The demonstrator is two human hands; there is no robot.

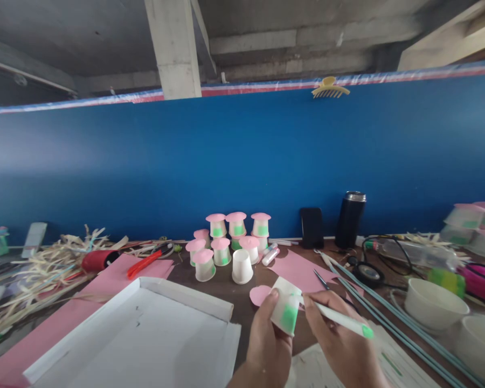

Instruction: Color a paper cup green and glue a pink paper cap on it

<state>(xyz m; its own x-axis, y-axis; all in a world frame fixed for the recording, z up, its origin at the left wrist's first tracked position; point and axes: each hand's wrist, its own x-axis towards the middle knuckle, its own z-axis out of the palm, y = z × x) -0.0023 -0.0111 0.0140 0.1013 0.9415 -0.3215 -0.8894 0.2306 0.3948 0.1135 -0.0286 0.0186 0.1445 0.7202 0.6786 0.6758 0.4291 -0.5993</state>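
Note:
My left hand [269, 339] is closed around a small white paper cup [283, 302] that carries a green coloured patch on its side. In my right hand [343, 339] is a white marker with a green end [343, 319], its tip touching the cup near a thin green mark. Behind the hands, a plain white cup [242, 268] stands upside down on the table. Several cups with pink paper discs on top [205, 264] are grouped and partly stacked beside it. A loose pink paper disc [260, 295] lies just left of the held cup.
A white box lid [145, 334] sits on the left over pink paper [64, 323]. Pale strips [56, 264] pile up beyond it. At right are scissors [321, 280], blue cords [404, 323], a large white bowl [434, 304], a black bottle [350, 221] and a phone [312, 228].

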